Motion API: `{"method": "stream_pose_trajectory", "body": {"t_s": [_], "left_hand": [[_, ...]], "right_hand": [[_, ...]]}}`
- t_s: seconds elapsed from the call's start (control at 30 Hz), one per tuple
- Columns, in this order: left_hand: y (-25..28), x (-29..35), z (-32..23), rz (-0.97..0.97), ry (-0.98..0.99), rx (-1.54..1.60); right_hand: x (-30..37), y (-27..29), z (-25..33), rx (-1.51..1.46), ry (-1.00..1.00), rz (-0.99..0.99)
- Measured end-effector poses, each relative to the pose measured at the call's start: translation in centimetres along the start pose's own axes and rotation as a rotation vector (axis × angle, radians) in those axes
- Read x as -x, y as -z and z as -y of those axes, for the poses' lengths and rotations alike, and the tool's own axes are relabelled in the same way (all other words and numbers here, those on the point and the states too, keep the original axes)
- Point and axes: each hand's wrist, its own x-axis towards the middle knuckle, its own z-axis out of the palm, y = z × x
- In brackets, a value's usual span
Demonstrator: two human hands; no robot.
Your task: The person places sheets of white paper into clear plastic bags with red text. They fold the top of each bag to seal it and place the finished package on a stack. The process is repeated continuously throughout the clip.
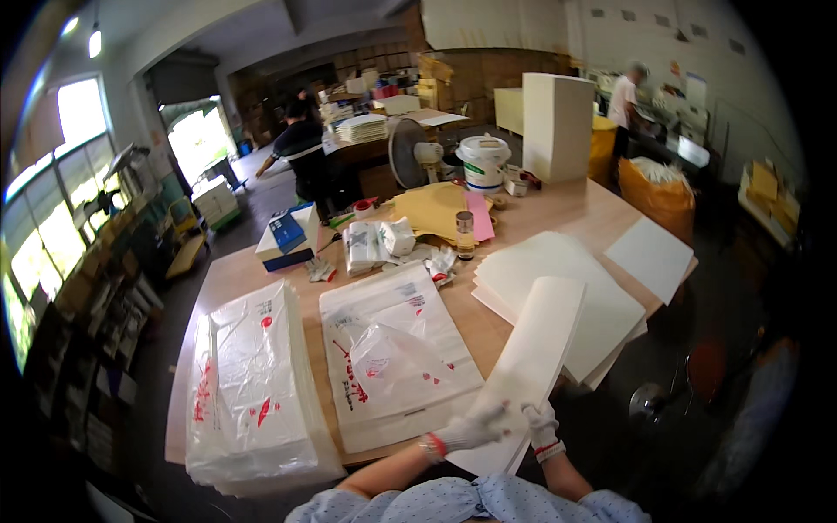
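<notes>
A long white paper sheet (536, 344), rolled or folded over lengthwise, slants across the table's near edge. My left hand (473, 429), in a white knit glove with a red cuff, lies against its left side with the fingers stretched out. On the other side, my gloved right hand (542, 427) has its fingers bent at the sheet's right edge, seemingly pinching it. Beneath and beyond the sheet's far end is a stack of large white sheets (602, 305). Left of my left hand lie flat white plastic bags (384, 318) with red and black print.
A thick pile of plastic-wrapped bags (248, 375) fills the table's left side. Farther back stand a small jar (465, 235), yellow paper (427, 207), a white bucket (483, 166), a fan (408, 152) and a tall white box (555, 129). Other people are in the background.
</notes>
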Motion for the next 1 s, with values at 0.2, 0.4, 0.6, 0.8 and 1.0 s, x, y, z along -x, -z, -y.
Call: {"method": "stream_pose_trajectory", "body": {"t_s": [0.2, 0.4, 0.6, 0.8, 1.0], "left_hand": [[17.3, 2.3, 4.4, -0.842, 0.035, -0.318], [19.6, -0.2, 8.4, -0.297, -0.047, 1.204], [19.3, -7.3, 21.5, -0.191, 0.064, 1.428], [11.1, -11.1, 11.7, -0.367, -0.312, 0.613], [5.8, -7.6, 1.9, -0.145, -0.066, -0.013]], "right_hand": [[2.0, 3.2, 7.5, 0.287, 0.252, 0.110], [5.9, 2.5, 16.1, 0.457, 0.470, 0.117], [5.2, 1.7, 12.0, 1.281, 0.968, 0.412], [0.6, -4.9, 11.3, 1.633, 0.274, 0.695], [-8.4, -6.9, 3.1, 0.291, -0.004, 0.692]]}}
